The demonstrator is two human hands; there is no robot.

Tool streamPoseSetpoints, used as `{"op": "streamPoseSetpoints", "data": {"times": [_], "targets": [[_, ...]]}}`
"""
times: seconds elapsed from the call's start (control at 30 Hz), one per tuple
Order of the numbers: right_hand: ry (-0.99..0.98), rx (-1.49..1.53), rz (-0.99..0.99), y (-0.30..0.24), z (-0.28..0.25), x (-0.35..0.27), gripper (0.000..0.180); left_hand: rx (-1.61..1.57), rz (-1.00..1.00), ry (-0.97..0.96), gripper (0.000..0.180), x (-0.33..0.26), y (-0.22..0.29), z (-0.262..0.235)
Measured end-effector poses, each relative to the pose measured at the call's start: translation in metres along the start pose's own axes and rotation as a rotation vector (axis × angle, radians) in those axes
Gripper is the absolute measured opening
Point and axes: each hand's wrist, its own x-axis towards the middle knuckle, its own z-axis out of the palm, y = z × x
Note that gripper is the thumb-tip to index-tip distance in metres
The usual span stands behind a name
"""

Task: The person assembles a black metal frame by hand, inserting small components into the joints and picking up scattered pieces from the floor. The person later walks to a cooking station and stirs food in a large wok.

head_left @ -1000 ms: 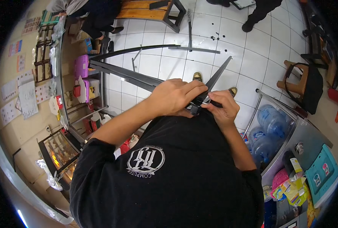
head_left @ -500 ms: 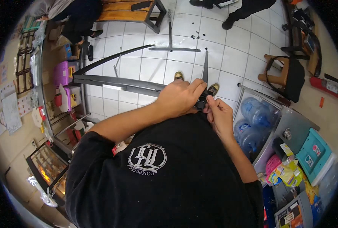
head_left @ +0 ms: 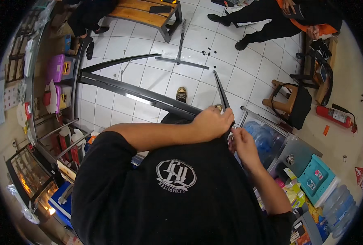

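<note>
A long, dark grey metal frame (head_left: 142,97) of square bars slants from the far left to my body. My left hand (head_left: 214,123) is closed around its near corner, where a second dark bar (head_left: 221,90) runs away over the floor. Just below that corner, my right hand (head_left: 245,148) has thumb and fingers pinched together at the bar's end. What lies between those fingertips is too small to make out. Beyond the frame, a T-shaped grey metal piece (head_left: 181,62) lies on the white tiles, with several small black bits (head_left: 209,52) scattered near it.
A wooden bench (head_left: 138,13) stands at the back. Two people are nearby; one, upper right, wears dark trousers (head_left: 258,15). To my right are water bottles (head_left: 258,136), a wooden stool (head_left: 285,98) with a black bag and a red fire extinguisher (head_left: 334,116). Shelving (head_left: 73,77) lines the left.
Both my hands and the frame corner have shifted right and nearer my body. The view has moved, so more of the person at upper right shows.
</note>
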Motion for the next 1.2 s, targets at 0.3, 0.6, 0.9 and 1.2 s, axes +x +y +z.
{"op": "streamPoseSetpoints", "data": {"times": [0.3,0.6,0.9,1.2], "targets": [[0.023,0.115,0.269,-0.025,-0.02,0.01,0.029,0.025,-0.005,0.102,0.026,0.001,0.007,0.025],[-0.132,0.517,0.638,-0.019,-0.037,0.026,0.03,0.016,0.004,0.078,0.028,-0.003,0.007,0.036],[-0.182,-0.391,-0.309,-0.007,-0.033,0.003,0.041,-0.11,-0.082,-0.022,0.039,0.002,-0.003,0.027],[-0.212,-0.423,-0.93,0.031,-0.026,0.05,0.013,-0.055,-0.051,-0.151,0.074,-0.007,0.008,0.003]]}}
